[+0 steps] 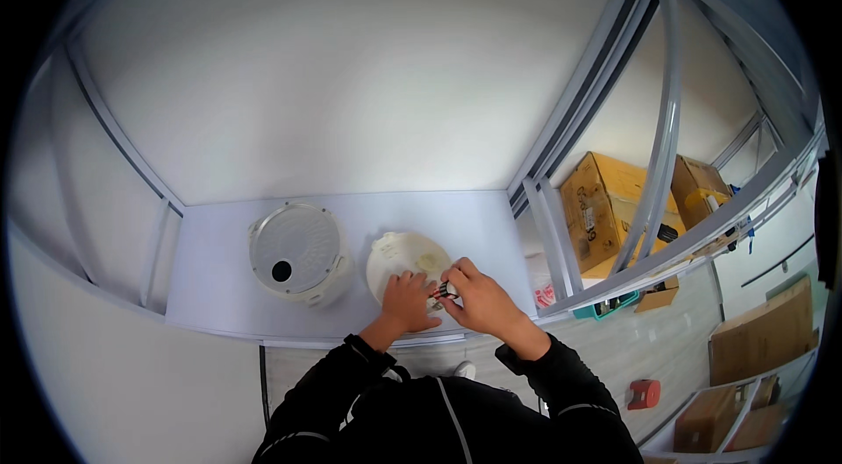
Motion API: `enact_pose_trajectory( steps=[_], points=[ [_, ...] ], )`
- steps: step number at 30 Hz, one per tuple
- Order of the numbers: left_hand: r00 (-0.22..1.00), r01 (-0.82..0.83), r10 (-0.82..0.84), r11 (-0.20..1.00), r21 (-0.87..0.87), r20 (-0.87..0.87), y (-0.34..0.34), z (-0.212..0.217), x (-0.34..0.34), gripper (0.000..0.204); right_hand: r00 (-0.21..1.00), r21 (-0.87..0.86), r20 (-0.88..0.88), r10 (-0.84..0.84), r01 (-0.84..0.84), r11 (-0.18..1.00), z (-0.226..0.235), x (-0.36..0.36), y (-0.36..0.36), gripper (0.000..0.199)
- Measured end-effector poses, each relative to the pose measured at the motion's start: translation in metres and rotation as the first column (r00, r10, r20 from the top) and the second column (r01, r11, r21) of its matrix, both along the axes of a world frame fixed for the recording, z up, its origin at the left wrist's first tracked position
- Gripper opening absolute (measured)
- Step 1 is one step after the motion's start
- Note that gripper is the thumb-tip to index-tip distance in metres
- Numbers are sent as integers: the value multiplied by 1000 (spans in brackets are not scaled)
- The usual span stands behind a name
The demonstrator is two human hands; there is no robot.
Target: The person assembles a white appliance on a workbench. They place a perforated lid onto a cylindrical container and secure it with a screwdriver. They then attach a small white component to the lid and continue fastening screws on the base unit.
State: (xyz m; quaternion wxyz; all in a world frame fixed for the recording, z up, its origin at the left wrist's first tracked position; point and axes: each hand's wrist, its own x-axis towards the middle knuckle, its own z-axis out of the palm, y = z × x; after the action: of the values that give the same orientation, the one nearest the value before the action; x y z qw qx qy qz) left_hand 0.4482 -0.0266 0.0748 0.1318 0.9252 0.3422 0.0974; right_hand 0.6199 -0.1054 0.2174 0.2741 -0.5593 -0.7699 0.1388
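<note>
In the head view, the left hand [409, 299] lies flat on the near edge of a round cream-white disc [405, 260] on the white table [219, 289], while the right hand [478, 297] pinches a small dark-and-red part [445, 291] between fingertips. The part sits over the disc's near right rim, its long axis seemingly running left-right toward the left hand, though it is too small to tell its kind. A round white housing [296, 252] with a dark hole stands just left of the disc.
</note>
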Motion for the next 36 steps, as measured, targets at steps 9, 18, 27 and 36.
enact_pose_trajectory(
  steps=[9, 18, 27, 36],
  points=[
    [973, 87, -109, 990, -111, -203, 19, 2, 0, 73, 966, 37, 138, -218, 215, 976, -15, 23, -2, 43],
    [948, 41, -85, 988, -149, -305, 18, 15, -1, 87, 952, 100, 169, -257, 242, 965, -3, 27, -7, 46],
    [944, -1, -76, 973, -232, -320, 18, 22, -3, 91, 873, -134, 329, -361, 422, 897, -6, 17, 10, 50],
    [957, -4, -55, 979, -203, -286, 18, 16, 3, 85, 916, -51, 255, -310, 332, 942, -7, 17, 8, 47]
  ],
)
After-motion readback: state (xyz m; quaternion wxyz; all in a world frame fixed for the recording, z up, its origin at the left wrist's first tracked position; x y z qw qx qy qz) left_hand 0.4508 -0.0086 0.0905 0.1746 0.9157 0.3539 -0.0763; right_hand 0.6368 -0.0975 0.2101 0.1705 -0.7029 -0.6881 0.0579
